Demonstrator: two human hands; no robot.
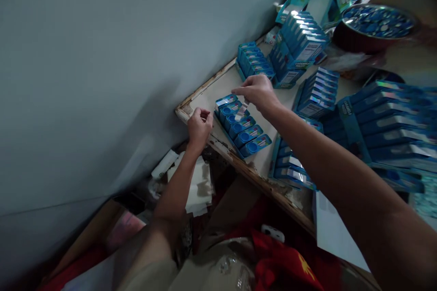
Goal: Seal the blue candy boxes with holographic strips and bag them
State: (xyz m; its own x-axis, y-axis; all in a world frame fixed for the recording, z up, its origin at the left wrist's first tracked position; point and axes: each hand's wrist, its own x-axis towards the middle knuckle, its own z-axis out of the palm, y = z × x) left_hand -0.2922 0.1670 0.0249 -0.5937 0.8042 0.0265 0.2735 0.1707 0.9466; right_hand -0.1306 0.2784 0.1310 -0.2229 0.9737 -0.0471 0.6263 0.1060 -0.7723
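A row of small blue boxes (248, 134) with round blue spots on their ends stands in a shallow tray near the table's corner. Above this row, my right hand (257, 93) is closed on a short, pale shiny strip (242, 110), which hangs down over the boxes. A similar shiny patch lies on the farthest box of the row. Just past the table edge, to the left of the row, my left hand (200, 128) has its thumb and fingers pinched together. Whatever may be between those fingertips is too small to name.
More packed blue boxes (302, 38) are stacked behind, others (392, 122) to the right. A dark red bowl (358, 38) full of blue-wrapped pieces stands at the back right. The worn wooden table edge (252, 177) runs in front; a wall (102, 54) rises at left.
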